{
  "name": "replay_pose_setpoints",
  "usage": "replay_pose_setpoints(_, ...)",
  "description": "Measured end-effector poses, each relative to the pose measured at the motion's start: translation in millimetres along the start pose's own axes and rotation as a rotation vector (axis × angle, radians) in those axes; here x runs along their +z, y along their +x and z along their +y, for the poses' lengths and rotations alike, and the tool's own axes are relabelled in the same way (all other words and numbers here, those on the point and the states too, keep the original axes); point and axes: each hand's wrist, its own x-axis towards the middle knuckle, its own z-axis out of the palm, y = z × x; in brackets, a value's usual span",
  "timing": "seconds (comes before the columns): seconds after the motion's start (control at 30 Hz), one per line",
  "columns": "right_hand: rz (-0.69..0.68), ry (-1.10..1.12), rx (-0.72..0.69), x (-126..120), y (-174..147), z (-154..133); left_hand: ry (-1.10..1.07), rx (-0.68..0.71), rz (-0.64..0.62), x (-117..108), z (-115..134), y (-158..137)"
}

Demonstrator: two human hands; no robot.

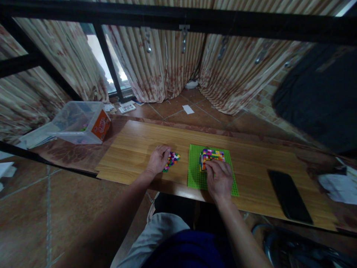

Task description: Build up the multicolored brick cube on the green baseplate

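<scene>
A block of many-coloured toy building bricks (pixel 213 153) stands on a green studded baseplate (pixel 197 178). My right hand (pixel 221 176) is over the front of this block, thumb and forefinger pinched on a small brick at its near left side; the fingers partly cover it. To the left, a heap of loose small bricks (pixel 173 159) in mixed colours lies on the wooden board. Against the heap's left edge rests my left hand (pixel 159 159), its fingers curled together. Whatever those fingers hold, if anything, is hidden.
A black phone-like slab (pixel 290 195) lies towards the right end of the wooden tabletop (pixel 128 149). Beyond its left end stands a clear plastic bin (pixel 76 124) with an orange label. Curtains (pixel 167 67) and a dark metal frame (pixel 178 15) stand behind; papers lie on the tiled floor.
</scene>
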Motion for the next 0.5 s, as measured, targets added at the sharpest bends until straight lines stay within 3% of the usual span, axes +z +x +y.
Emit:
replay_pose_setpoints(0.27, 0.03, 0.063, 0.029, 1.2, -1.6, 3.1, -0.007, 0.003, -0.009, -1.0, 1.8, 0.2)
replay_pose_setpoints(0.5, 0.037, 0.147, 0.17, -7.8, -1.0, 3.4, -0.008, -0.004, -0.005, -0.8, 1.6, 0.1)
